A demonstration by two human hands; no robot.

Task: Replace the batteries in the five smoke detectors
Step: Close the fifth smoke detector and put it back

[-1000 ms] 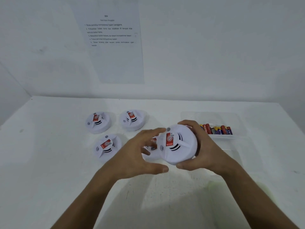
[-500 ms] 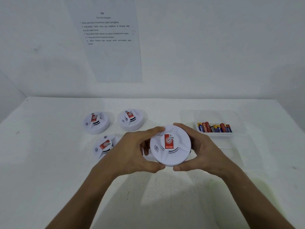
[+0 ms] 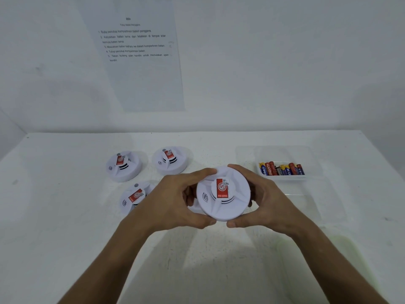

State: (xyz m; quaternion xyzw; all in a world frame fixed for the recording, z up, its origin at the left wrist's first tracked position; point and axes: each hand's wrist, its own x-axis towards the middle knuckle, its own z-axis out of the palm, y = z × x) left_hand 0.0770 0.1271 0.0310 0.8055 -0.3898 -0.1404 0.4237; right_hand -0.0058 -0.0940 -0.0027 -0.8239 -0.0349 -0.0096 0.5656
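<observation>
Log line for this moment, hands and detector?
left hand: grips detector | right hand: grips detector | detector: face up, unopened | batteries: in tray

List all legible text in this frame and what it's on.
Paper sheet on the wall: numbered lines; "Buka penutup kompartmen bateri" and "Tutup penutup kompartmen bateri" read, the rest blurred.
Batteries in the clear tray: "HUA-HONG" on a red one; other labels partly hidden.
Held smoke detector: red sticker with a circled logo, print too small.
Other detectors' stickers: unreadable.

Smoke detector [image 3: 223,195] between both hands
</observation>
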